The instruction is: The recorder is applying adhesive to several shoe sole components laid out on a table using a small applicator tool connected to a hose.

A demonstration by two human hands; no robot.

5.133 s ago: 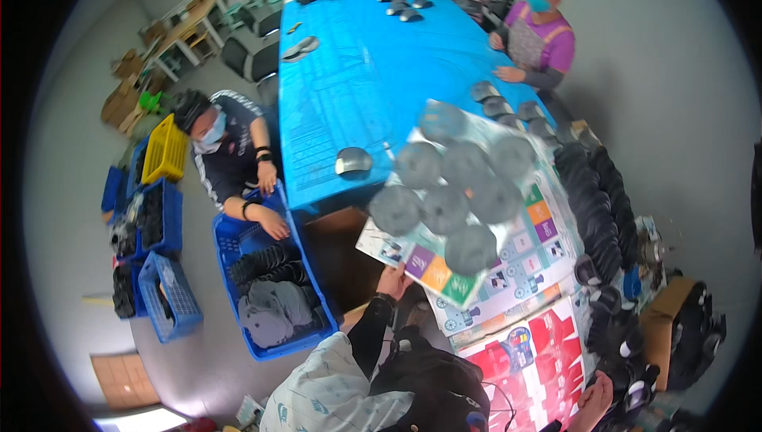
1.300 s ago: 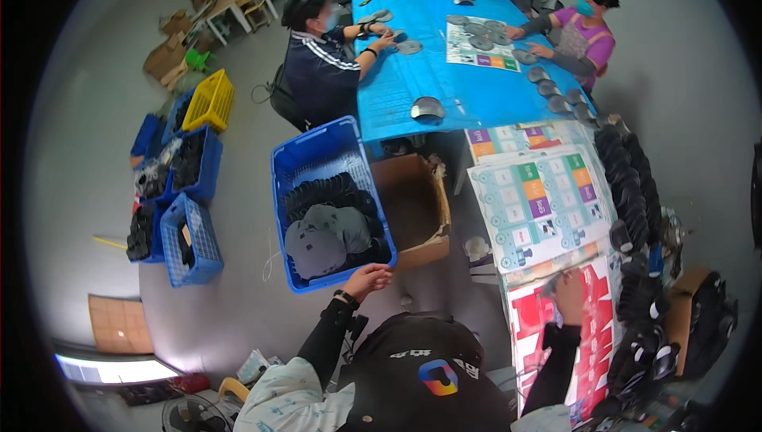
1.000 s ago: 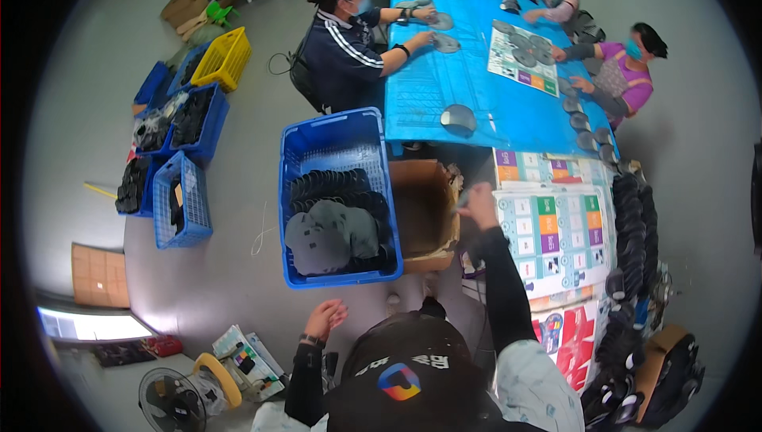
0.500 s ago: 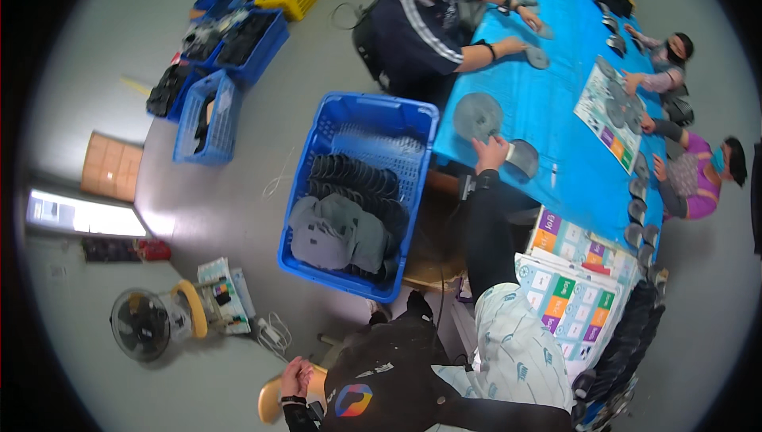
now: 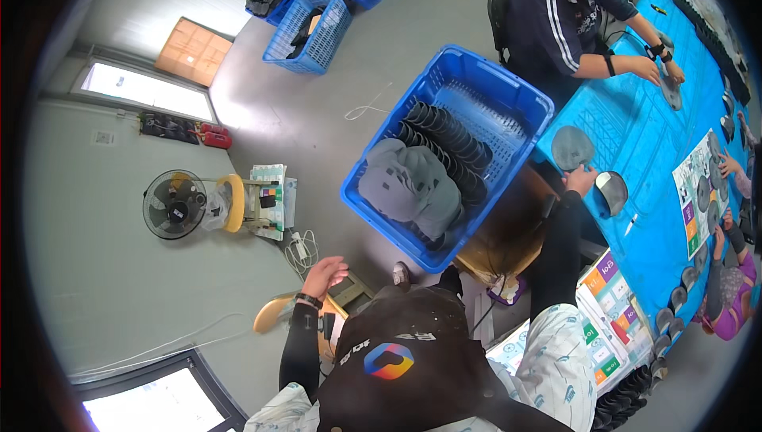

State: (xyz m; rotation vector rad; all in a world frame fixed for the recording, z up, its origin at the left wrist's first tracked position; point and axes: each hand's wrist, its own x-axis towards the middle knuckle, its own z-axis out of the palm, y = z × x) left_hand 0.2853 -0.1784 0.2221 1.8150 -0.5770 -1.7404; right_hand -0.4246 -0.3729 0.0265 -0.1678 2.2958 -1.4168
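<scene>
My right hand [image 5: 581, 181] reaches to the edge of the blue-covered table [image 5: 611, 249]. Its fingers pinch the near rim of a rounded grey cap [image 5: 572, 148] lying there. Just right of that hand rests a dark curved cap piece [image 5: 611, 193] with a pale edge. My left hand [image 5: 324, 275] is held out at my left side, palm up, fingers stretched and holding nothing. Between my arms and the table stands a blue plastic crate [image 5: 373, 214]. Inside it, a heap of grey caps [image 5: 405, 186] lies beside nested rows of black curved brims [image 5: 452, 134].
Across the table corner a masked co-worker [image 5: 548, 19] handles a grey piece; other people sit along the far side. A fan [image 5: 176, 204] and stool [image 5: 232, 202] stand left. Blue crates [image 5: 309, 35] are behind. Printed sheets [image 5: 615, 305] lie at my right, a screen [image 5: 155, 400] lower left.
My view has swung left, so the crate and table sit farther right. My left hand has risen and spread forward. My right hand stays at the grey cap's rim.
</scene>
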